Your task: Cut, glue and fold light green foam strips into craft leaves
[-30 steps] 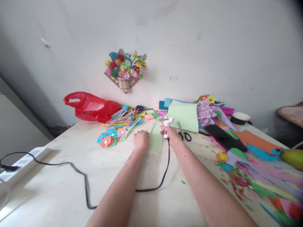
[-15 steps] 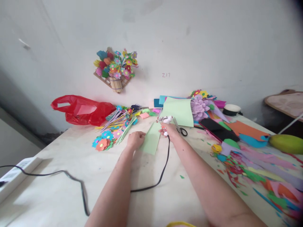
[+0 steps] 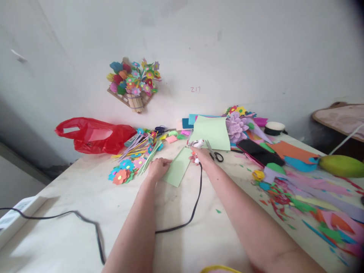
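Note:
A light green rectangular sheet [image 3: 176,171], of paper or thin foam, lies at a slant on the table between my hands. At its left edge, my left hand [image 3: 158,168] has its fingers bent together on the rim. My right hand [image 3: 199,156] is closed around a white hot glue gun [image 3: 198,143] with an orange trigger, partly covered by the hand. The gun's nozzle is over the sheet's far end; any glue is too small to make out. From its grip a black cord [image 3: 196,206] runs toward me. Black-handled scissors [image 3: 217,156] lie just right of my right hand.
Left of my hands are paper flowers [image 3: 123,171], green strips [image 3: 150,157] and a red plastic bag [image 3: 95,134]. A larger green sheet [image 3: 212,132] lies behind. Rightward are a phone [image 3: 259,152], colourful scraps [image 3: 301,201] and a yellow-green fruit [image 3: 341,165].
The whole view has shifted slightly, so most things appear further left. The green sheet's near end has swung a little left, with my left hand. My right hand keeps hold of the glue gun.

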Available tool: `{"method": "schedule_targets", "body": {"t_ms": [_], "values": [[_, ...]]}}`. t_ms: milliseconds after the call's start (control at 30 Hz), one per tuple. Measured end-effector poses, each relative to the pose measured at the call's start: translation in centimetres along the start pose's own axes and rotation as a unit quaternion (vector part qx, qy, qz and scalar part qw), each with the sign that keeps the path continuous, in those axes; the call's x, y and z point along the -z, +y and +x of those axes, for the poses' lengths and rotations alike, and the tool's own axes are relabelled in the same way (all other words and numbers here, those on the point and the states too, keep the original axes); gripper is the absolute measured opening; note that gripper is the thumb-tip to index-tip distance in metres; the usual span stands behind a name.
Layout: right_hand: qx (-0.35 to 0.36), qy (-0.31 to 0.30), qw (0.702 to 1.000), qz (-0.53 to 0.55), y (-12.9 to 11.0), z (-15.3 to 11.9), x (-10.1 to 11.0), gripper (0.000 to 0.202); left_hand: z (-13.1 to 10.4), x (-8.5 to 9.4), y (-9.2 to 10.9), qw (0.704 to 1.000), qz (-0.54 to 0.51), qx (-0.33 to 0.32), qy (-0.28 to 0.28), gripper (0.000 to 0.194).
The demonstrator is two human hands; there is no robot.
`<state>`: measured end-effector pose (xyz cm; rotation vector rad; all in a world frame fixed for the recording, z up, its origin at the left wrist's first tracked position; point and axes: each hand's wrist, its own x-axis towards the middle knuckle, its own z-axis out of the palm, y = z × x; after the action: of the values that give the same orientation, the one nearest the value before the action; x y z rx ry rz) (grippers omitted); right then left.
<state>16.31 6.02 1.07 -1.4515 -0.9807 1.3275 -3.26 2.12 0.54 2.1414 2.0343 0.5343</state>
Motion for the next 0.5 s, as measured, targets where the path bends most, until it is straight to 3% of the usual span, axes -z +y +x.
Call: {"method": "schedule_targets", "body": {"t_ms": [500], "values": [[0.004,0.021,1.0,-0.008,-0.03,-0.04,0.03,0.027,0.05,0.24,-0.09,0.999,0.035,-0.033,-0.014,0.033]]}}
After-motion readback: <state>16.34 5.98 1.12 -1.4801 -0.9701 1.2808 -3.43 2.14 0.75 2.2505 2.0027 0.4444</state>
